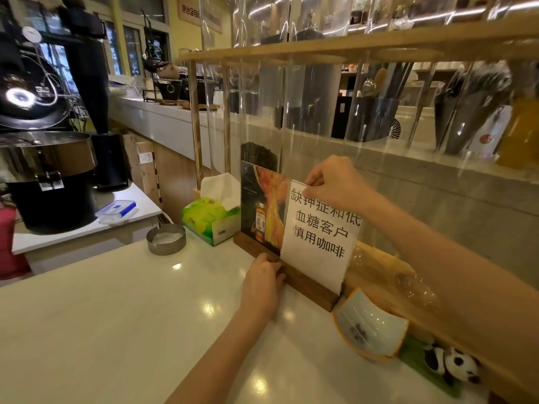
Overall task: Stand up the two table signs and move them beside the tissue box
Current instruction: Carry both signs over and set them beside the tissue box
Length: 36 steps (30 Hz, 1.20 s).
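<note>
Two table signs stand upright on wooden bases on the white counter. The far sign [259,211] shows a dark and orange drink advert and stands right next to the green tissue box [208,220]. The near sign [316,237] carries white paper with black characters. My right hand [335,185] pinches the top edge of this white sign. My left hand [264,282] grips the left end of its wooden base [309,288]. The white sign overlaps the right part of the advert sign.
A round metal ashtray [166,239] sits left of the tissue box. A white and orange dish [370,325] and a panda toy [455,364] lie at the right. A clear screen on a wooden rack [320,51] rises behind the signs. A black machine [49,176] stands far left.
</note>
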Motion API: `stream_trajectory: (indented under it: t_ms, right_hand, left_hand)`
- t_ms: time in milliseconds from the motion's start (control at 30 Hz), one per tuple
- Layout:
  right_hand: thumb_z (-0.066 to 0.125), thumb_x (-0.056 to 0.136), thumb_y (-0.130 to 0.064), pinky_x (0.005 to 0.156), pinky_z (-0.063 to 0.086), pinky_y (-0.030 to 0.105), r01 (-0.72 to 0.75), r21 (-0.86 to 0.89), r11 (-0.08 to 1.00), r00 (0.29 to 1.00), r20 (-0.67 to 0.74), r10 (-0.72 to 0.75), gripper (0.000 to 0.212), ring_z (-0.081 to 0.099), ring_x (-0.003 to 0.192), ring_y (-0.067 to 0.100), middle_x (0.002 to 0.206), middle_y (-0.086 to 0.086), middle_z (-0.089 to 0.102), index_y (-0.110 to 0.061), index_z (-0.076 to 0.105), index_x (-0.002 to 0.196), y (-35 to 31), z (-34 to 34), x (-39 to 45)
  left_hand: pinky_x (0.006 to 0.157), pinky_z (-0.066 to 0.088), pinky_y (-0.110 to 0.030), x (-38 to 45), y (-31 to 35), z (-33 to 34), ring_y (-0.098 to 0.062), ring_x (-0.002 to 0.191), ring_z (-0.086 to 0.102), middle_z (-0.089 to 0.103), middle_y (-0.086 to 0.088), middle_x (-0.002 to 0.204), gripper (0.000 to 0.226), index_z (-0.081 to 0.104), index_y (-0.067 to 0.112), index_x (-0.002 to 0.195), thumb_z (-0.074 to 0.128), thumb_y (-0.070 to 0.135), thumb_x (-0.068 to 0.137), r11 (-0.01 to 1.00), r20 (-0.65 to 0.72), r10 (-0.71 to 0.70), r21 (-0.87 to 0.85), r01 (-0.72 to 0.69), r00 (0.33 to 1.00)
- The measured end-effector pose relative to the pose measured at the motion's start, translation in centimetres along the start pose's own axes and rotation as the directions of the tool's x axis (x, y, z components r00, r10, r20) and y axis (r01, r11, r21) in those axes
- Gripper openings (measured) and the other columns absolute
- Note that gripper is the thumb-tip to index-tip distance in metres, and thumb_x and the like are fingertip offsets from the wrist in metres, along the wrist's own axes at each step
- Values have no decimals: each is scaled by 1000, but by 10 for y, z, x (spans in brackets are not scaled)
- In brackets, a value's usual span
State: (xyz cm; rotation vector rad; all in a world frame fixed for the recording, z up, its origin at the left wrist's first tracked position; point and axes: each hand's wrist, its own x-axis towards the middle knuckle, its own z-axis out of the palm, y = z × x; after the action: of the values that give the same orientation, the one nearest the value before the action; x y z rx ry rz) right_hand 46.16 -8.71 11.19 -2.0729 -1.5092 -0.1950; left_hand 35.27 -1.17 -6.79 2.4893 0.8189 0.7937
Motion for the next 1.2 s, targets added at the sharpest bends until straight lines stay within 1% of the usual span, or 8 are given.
stream_trajectory:
  t_ms: [133,233,400,533,767,933,1067,1200]
  right_hand:
    - [67,77,-7,45,44,9,-11,-14,1000,1000,-23,10,11,57,59,6,86,14,72,-1,68,86,-1,1,1]
    - [66,77,-7,46,43,10,-11,-23,1000,1000,-28,11,12,58,61,9,87,16,72,0,68,87,-2,2,1]
    - [66,78,-7,46,41,10,-15,-36,999,1000,-23,14,11,56,58,8,87,16,72,0,68,86,-3,1,0]
    - [66,78,-7,46,41,11,-18,-43,999,999,-27,17,12,56,59,10,87,16,72,0,68,87,-4,1,0]
    - [66,78,-8,38,40,8,-20,-61,998,999,-31,19,12,49,52,-1,85,14,72,0,68,87,-2,2,1]
    - [65,78,-8,48,45,14,-9,-72,997,999,-35,6,12,58,61,13,86,16,72,1,68,86,-2,2,2]
    - [65,78,-8,51,46,14,-5,-78,997,999,-37,2,12,58,61,14,85,16,72,1,68,86,-3,3,0]
    - [65,79,-10,53,47,18,8,-119,993,999,-33,-13,13,59,65,16,87,16,71,-1,67,88,-3,2,-1]
  left_hand:
    - [84,38,-23,2,-1,-1,-19,103,50,53,-7,114,26,61,13,109,50,20,86,1000,1,15,-8,-15,1000]
    - [84,39,-23,2,-2,-1,-19,102,50,55,-7,113,24,63,13,106,51,19,86,1000,-10,23,-18,-23,1000]
    - [84,38,-21,1,-2,0,-18,104,50,55,-6,115,25,63,13,107,50,18,86,999,-19,35,-14,-36,999]
    - [87,39,-23,2,-3,1,-19,105,50,56,-7,116,25,63,12,106,50,18,86,999,-24,53,-9,-54,998]
    - [87,40,-25,2,-5,3,-19,106,50,56,-7,117,24,63,12,106,51,19,86,998,-26,59,-4,-60,998]
    - [87,39,-25,3,-5,4,-19,107,49,56,-6,118,25,62,13,107,49,20,87,998,-26,70,10,-69,997]
    - [84,41,-26,3,-4,3,-18,106,49,57,-5,116,26,62,14,107,46,22,88,997,-9,65,44,-65,998]
    - [81,44,-29,2,-2,-1,-19,106,48,56,-5,117,28,60,14,109,42,24,90,988,31,77,134,-81,997]
